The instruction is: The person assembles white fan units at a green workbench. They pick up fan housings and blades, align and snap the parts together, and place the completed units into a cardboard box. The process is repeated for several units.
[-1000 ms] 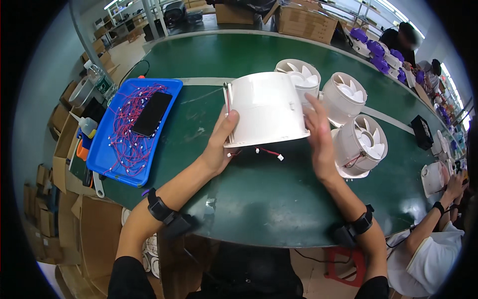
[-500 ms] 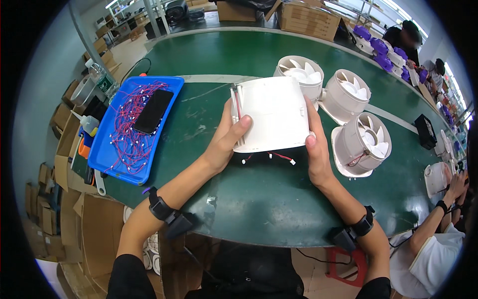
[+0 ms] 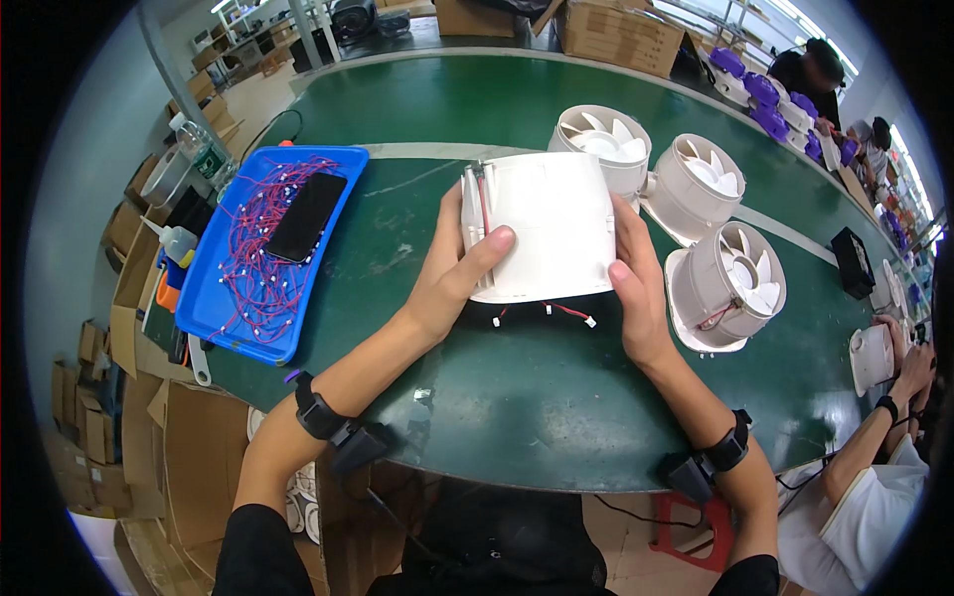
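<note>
Nearest to the person, both forearms come up from the lower edge over the rim of the green table point(image 3: 517, 397), and each wrist has a black band. The left hand point(image 3: 447, 283) and the right hand point(image 3: 636, 298) hold a white fan housing point(image 3: 547, 233) between them, near the middle of the table and a little above its surface. The left hand grips the left side of the housing, with the thumb pressed flat on the white top face and the fingers hidden under it. The right hand presses against the right side, the thumb lying along the edge; its fingers are also hidden. From the lower edge of the housing, short red wires point(image 3: 556, 313) with small white ends hang out toward the person. To the left lies a blue tray point(image 3: 214, 308), full of thin red wires, and a black phone point(image 3: 306, 217) lies on top of these wires. To the right of the housing stand three round white fans point(image 3: 730, 288) in a row that goes away from the person, their blades facing up; the farthest one is just behind the held housing. At the right edge another person's hand point(image 3: 909, 363) touches a similar white part. Far behind, cardboard boxes point(image 3: 616, 35) stand beyond the table.
</note>
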The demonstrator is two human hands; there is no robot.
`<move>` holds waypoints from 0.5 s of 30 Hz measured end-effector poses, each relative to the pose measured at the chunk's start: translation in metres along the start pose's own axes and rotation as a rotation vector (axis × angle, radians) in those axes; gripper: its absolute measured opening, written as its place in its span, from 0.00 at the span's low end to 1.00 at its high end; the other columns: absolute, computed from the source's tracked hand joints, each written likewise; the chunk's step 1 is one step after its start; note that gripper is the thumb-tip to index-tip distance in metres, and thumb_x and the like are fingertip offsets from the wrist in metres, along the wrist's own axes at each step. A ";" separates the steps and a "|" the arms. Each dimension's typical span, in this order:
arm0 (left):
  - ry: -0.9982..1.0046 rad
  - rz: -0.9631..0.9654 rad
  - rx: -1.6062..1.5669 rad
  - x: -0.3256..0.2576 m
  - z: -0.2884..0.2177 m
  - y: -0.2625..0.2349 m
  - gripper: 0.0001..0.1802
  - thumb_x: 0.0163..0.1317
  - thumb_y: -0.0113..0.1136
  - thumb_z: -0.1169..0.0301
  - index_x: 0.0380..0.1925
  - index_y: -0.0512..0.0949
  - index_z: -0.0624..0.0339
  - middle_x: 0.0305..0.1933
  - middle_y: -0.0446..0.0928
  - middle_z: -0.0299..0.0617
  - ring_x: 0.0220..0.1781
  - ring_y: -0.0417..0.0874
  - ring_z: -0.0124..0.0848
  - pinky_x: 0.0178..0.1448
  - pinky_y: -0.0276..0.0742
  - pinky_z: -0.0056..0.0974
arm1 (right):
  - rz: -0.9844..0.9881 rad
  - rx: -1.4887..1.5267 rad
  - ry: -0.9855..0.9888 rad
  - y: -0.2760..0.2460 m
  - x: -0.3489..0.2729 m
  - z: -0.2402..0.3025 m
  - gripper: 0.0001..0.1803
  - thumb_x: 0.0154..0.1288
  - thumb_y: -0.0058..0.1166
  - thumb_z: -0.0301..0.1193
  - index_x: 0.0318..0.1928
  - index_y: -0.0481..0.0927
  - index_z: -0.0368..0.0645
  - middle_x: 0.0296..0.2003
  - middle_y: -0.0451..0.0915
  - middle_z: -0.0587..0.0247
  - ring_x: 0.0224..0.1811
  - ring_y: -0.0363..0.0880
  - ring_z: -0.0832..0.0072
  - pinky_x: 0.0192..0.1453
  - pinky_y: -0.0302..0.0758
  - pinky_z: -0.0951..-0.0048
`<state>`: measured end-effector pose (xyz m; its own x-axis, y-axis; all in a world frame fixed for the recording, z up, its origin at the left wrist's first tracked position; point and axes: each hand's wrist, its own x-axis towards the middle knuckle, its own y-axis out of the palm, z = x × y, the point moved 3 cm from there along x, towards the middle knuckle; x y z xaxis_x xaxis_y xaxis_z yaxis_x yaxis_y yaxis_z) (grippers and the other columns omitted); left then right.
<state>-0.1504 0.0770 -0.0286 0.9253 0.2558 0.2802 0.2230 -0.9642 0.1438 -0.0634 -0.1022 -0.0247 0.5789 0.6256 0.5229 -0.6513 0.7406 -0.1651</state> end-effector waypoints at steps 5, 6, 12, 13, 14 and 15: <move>0.051 -0.014 0.178 -0.004 -0.010 0.010 0.51 0.56 0.64 0.57 0.67 0.42 0.69 0.61 0.62 0.60 0.64 0.68 0.43 0.66 0.65 0.42 | -0.039 0.070 0.077 0.001 0.000 0.002 0.35 0.69 0.43 0.38 0.70 0.50 0.32 0.65 0.60 0.43 0.69 0.60 0.61 0.71 0.55 0.65; 0.075 -0.008 0.212 -0.004 -0.010 0.010 0.52 0.56 0.65 0.57 0.67 0.42 0.69 0.61 0.63 0.60 0.64 0.68 0.44 0.66 0.65 0.43 | -0.042 0.079 0.087 0.001 -0.001 0.003 0.36 0.69 0.44 0.38 0.70 0.49 0.32 0.65 0.60 0.43 0.68 0.60 0.61 0.71 0.55 0.65; 0.082 0.017 0.224 -0.005 -0.011 0.013 0.55 0.54 0.67 0.58 0.68 0.39 0.68 0.58 0.64 0.62 0.62 0.71 0.45 0.64 0.68 0.44 | -0.070 0.154 0.133 0.005 0.000 0.004 0.41 0.65 0.53 0.36 0.70 0.47 0.34 0.63 0.62 0.44 0.66 0.62 0.62 0.69 0.58 0.64; 0.097 0.021 0.255 -0.005 -0.010 0.013 0.56 0.53 0.68 0.57 0.68 0.39 0.68 0.58 0.65 0.61 0.62 0.71 0.45 0.64 0.67 0.44 | -0.084 0.164 0.136 0.006 0.000 0.003 0.43 0.64 0.55 0.36 0.70 0.47 0.34 0.63 0.63 0.43 0.66 0.63 0.62 0.68 0.59 0.64; 0.114 0.025 0.285 -0.005 -0.009 0.013 0.56 0.53 0.69 0.57 0.68 0.39 0.68 0.58 0.65 0.61 0.62 0.71 0.45 0.64 0.67 0.45 | -0.097 0.171 0.138 0.007 0.001 0.003 0.45 0.63 0.58 0.37 0.71 0.46 0.34 0.63 0.63 0.43 0.66 0.63 0.61 0.68 0.60 0.64; 0.139 0.029 0.325 -0.005 -0.007 0.013 0.57 0.52 0.70 0.57 0.68 0.39 0.68 0.57 0.65 0.61 0.61 0.71 0.46 0.64 0.67 0.45 | -0.099 0.152 0.123 0.006 0.000 0.003 0.46 0.61 0.59 0.37 0.71 0.46 0.34 0.63 0.63 0.42 0.65 0.63 0.61 0.68 0.60 0.63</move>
<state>-0.1545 0.0636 -0.0215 0.8871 0.2136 0.4092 0.3038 -0.9376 -0.1694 -0.0687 -0.0980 -0.0232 0.6933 0.5837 0.4226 -0.6494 0.7603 0.0151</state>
